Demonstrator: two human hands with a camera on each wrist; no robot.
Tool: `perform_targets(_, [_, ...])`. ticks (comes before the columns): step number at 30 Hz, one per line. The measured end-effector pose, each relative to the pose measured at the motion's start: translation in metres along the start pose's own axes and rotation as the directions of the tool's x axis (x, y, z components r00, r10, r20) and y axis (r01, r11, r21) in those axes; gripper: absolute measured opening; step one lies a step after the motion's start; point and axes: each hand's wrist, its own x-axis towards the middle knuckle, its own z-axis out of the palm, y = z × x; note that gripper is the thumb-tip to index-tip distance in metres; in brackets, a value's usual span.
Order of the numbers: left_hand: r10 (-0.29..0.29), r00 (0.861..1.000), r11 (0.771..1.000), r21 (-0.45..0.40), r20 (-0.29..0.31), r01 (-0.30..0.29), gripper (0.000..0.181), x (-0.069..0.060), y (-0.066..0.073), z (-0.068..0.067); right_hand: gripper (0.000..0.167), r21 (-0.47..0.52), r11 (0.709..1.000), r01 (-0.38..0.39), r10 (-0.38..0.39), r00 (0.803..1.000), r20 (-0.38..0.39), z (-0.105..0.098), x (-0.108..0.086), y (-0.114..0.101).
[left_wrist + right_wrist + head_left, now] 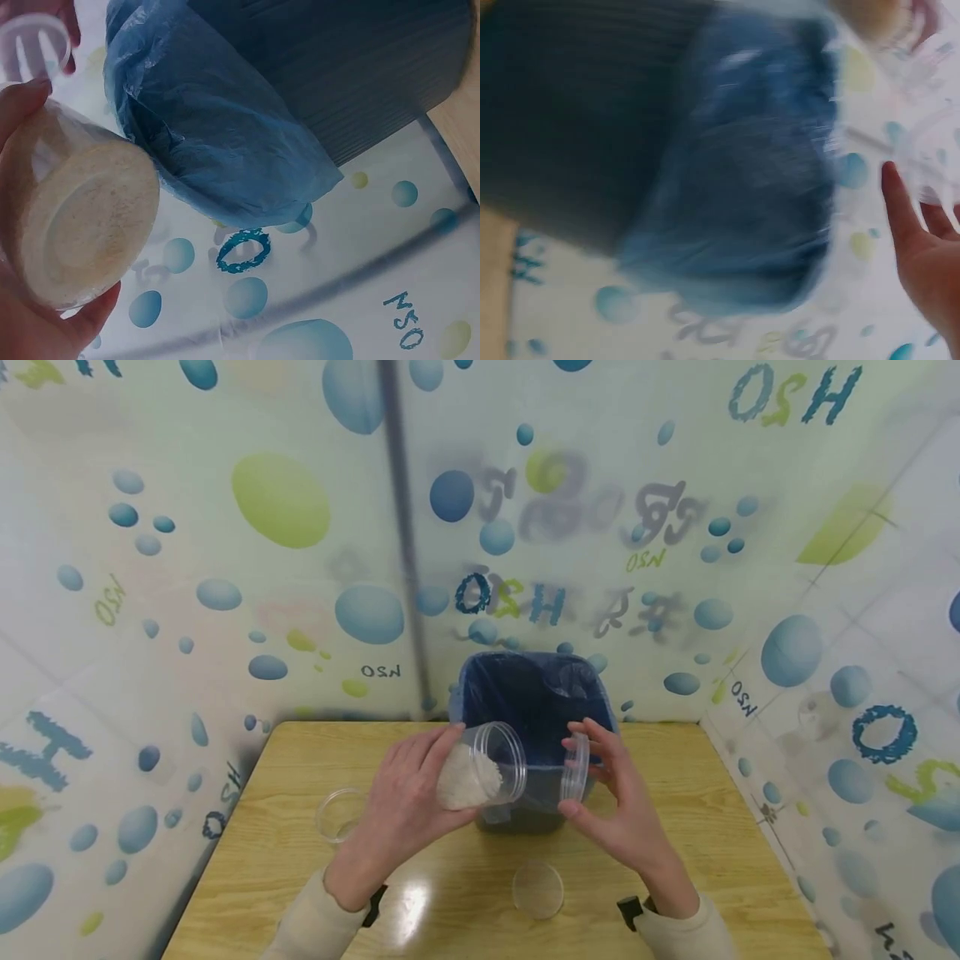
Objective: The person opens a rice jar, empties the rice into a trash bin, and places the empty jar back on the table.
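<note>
In the head view the left hand (pixel 408 789) grips a clear jar (pixel 472 777) of white grains, tilted with its mouth toward the right. The right hand (pixel 626 802) holds a clear round lid (pixel 575 768) on edge between thumb and fingers, apart from the jar. Both are above the near side of a bin (pixel 525 810) lined with a blue bag. The left wrist view shows the jar's base (pixel 94 225) with the left hand (pixel 37 322) around it. At the right edge of the right wrist view, the right hand (pixel 934 270) holds the blurred lid (pixel 934 161).
A clear ring-like round piece (pixel 340 816) lies on the wooden table (pixel 300 760), left of the left hand. Near the front middle is a clear disc (pixel 537 890). The bin's blue liner (pixel 210 135) hangs over its rim. Patterned sheeting (pixel 300 585) stands behind and beside the table.
</note>
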Motion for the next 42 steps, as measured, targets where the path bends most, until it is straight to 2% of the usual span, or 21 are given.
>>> perform_targets(4, [-0.013, 0.999, 1.0, -0.018, -0.03, 0.013, 0.104, -0.001, -0.004, 0.001, 0.078, 0.039, 0.997, 0.071, -0.068, 0.995, -0.073, -0.008, -0.029, 0.018])
perform_targets(7, [-0.019, 0.998, 1.0, -0.016, -0.052, 0.018, 0.103, -0.002, -0.007, 0.002, 0.074, 0.009, 0.994, 0.106, -0.105, 0.99, -0.098, -0.013, -0.052, 0.031])
perform_targets(9, [-0.026, 0.998, 1.0, -0.014, -0.062, 0.025, 0.102, -0.002, -0.009, 0.003, 0.075, -0.045, 0.995, 0.094, -0.098, 0.991, -0.095, -0.015, -0.067, 0.039])
perform_targets(13, [-0.045, 0.997, 0.999, -0.017, -0.065, 0.044, 0.098, -0.002, -0.011, 0.004, 0.077, -0.154, 0.988, 0.014, -0.023, 0.998, -0.056, -0.021, -0.094, 0.054])
perform_targets(15, [-0.051, 0.997, 0.999, -0.02, -0.061, 0.05, 0.097, -0.003, -0.012, 0.004, 0.078, -0.186, 0.98, -0.065, 0.061, 0.998, -0.025, -0.023, -0.107, 0.063])
perform_targets(17, [-0.056, 0.997, 0.998, -0.025, -0.058, 0.055, 0.097, -0.003, -0.013, 0.003, 0.081, -0.225, 0.963, -0.151, 0.159, 0.987, 0.02, -0.024, -0.119, 0.074])
perform_targets(19, [-0.061, 0.997, 0.998, -0.03, -0.055, 0.06, 0.096, -0.002, -0.013, 0.003, 0.082, -0.271, 0.927, -0.257, 0.285, 0.956, 0.067, -0.023, -0.13, 0.085])
perform_targets(21, [-0.065, 0.996, 0.997, -0.033, -0.053, 0.064, 0.096, -0.002, -0.013, 0.003, 0.08, -0.334, 0.885, -0.326, 0.376, 0.921, 0.099, -0.021, -0.138, 0.095])
perform_targets(24, [-0.067, 0.996, 0.997, -0.036, -0.055, 0.065, 0.096, -0.002, -0.013, 0.003, 0.078, -0.413, 0.829, -0.378, 0.46, 0.88, 0.12, -0.018, -0.144, 0.104])
perform_targets(26, [-0.067, 0.996, 0.997, -0.037, -0.059, 0.065, 0.097, -0.002, -0.013, 0.003, 0.079, -0.457, 0.798, -0.392, 0.493, 0.862, 0.12, -0.017, -0.146, 0.107])
perform_targets(29, [-0.07, 0.996, 0.997, -0.033, -0.064, 0.068, 0.097, -0.001, -0.013, 0.004, 0.08, -0.55, 0.738, -0.391, 0.534, 0.837, 0.122, -0.016, -0.147, 0.111])
perform_targets(33, [-0.069, 0.994, 0.997, -0.021, -0.08, 0.068, 0.096, -0.001, -0.016, 0.005, 0.083, -0.7, 0.621, -0.352, 0.589, 0.799, 0.121, -0.013, -0.149, 0.117])
perform_targets(37, [-0.082, 0.992, 0.997, -0.006, -0.09, 0.082, 0.094, 0.0, -0.019, 0.004, 0.082, -0.799, 0.504, -0.329, 0.666, 0.737, 0.117, -0.009, -0.153, 0.122])
perform_targets(38, [-0.088, 0.992, 0.996, -0.001, -0.09, 0.088, 0.093, 0.001, -0.02, 0.003, 0.082, -0.814, 0.484, -0.322, 0.68, 0.724, 0.119, -0.008, -0.155, 0.122])
perform_targets(40, [-0.093, 0.991, 0.995, 0.012, -0.098, 0.095, 0.092, 0.003, -0.022, 0.002, 0.081, -0.832, 0.465, -0.304, 0.694, 0.709, 0.129, -0.006, -0.158, 0.124])
perform_targets(42, [-0.098, 0.99, 0.994, 0.031, -0.106, 0.101, 0.091, 0.004, -0.024, 0.002, 0.08, -0.841, 0.465, -0.276, 0.686, 0.713, 0.146, -0.005, -0.16, 0.125])
